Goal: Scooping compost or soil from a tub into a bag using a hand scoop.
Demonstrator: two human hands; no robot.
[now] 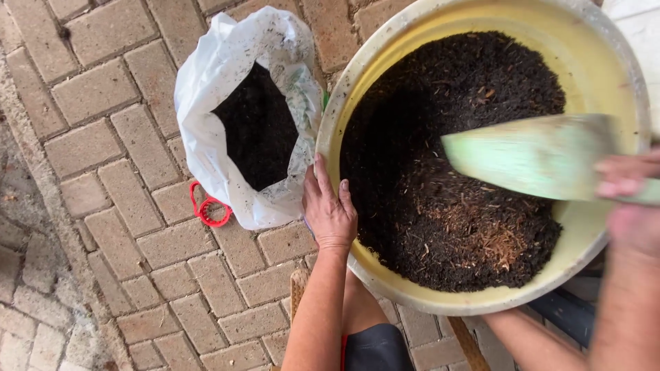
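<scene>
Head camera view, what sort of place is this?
Probably an outdoor patio or garden yard. The ground is brick paving, an open white bag of dark soil stands on it, and the left hand steadies a big yellow basin of soil stirred with a green scoop.

I see open brick paving [89,137] left; white soil bag [206,89] crowds yellow basin [605,75] rim; green scoop [529,154] blocks soil [426,137] right.

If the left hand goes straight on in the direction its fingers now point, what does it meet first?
The left hand rests on the rim of the yellow tub, fingers pointing up along it. Going on, it would probably slide along that rim, beside the white soil bag; depth is unclear.
</scene>
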